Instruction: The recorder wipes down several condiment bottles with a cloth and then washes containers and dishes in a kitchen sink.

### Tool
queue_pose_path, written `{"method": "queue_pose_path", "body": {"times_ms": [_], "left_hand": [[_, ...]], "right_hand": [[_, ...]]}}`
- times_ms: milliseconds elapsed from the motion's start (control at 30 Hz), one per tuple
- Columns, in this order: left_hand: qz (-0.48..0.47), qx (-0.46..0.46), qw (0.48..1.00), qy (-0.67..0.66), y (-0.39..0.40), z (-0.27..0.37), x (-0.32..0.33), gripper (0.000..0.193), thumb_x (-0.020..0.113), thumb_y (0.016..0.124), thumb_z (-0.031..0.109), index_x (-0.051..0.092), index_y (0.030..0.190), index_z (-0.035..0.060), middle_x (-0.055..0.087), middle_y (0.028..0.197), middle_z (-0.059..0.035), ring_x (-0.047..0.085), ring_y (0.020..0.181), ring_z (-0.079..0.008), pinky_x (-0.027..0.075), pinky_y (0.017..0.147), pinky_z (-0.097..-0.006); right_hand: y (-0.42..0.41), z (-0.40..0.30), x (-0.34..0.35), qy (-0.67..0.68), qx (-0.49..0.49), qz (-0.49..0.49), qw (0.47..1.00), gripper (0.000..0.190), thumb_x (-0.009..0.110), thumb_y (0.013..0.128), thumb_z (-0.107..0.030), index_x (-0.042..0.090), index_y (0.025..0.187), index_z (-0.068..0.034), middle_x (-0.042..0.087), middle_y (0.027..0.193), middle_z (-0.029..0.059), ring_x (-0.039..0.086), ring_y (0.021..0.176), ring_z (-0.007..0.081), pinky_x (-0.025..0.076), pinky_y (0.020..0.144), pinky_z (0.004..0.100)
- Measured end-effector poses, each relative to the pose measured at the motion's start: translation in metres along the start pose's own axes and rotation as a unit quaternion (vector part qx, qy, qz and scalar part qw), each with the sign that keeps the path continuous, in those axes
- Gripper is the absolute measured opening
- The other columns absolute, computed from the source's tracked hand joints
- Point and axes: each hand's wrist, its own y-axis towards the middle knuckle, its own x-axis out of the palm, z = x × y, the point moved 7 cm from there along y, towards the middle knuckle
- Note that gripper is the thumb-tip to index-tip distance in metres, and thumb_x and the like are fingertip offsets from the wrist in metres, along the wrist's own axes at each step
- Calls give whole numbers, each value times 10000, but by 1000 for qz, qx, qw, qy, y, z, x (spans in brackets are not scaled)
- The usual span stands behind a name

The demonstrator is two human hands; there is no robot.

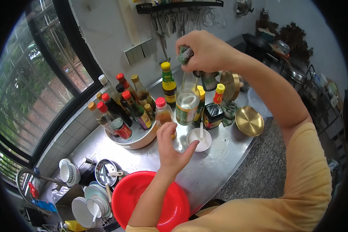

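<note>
My right hand (pixel 206 52) is raised over the counter and closed around the neck of a clear glass bottle (pixel 187 101), with a green and grey cloth (pixel 185 55) bunched in the same grip. The bottle's top is hidden by my fingers. My left hand (pixel 174 150) holds nothing, its thumb spread from its fingers. Just beyond its fingertips stands a red-capped bottle (pixel 163 114) of brown liquid. By the thumb sits a small white bowl (pixel 192 145) of white grains with a white spoon (pixel 201 130) in it.
A round pan (pixel 139 144) of sauce bottles stands left, beside a yellow-capped bottle (pixel 168 84). A dark square jar (pixel 213 116), another cloth (pixel 229 111) and a brass-coloured lid (pixel 249 121) lie to the right. A red basin (pixel 121 200) and stacked dishes (pixel 82 211) are nearest me.
</note>
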Motion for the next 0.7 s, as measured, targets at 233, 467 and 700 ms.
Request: {"method": "queue_pose_path", "body": {"times_ms": [233, 467, 700], "left_hand": [[39, -77, 990, -111, 11, -5, 20, 828, 851, 557, 237, 396, 1216, 26, 494, 1143, -129, 501, 1067, -265, 425, 893, -342], [22, -112, 987, -111, -22, 39, 3, 628, 818, 570, 241, 485, 1075, 73, 601, 993, -98, 616, 893, -222, 485, 765, -325], [19, -67, 991, -112, -41, 56, -16, 628, 820, 555, 225, 498, 1070, 66, 625, 908, -80, 633, 800, -200, 502, 723, -313]], "right_hand": [[-24, -89, -32, 10, -80, -92, 992, 234, 710, 644, -93, 561, 805, -11, 565, 637, 104, 533, 565, 204, 440, 565, 321], [-60, -117, -34, -107, -115, -131, 979, 418, 663, 749, -410, 627, 953, -47, 640, 771, 154, 626, 770, 319, 480, 664, 393], [-63, -102, -4, 288, 118, -276, 909, 463, 541, 852, -503, 587, 817, -43, 603, 660, 90, 601, 625, 196, 459, 570, 322]]}}
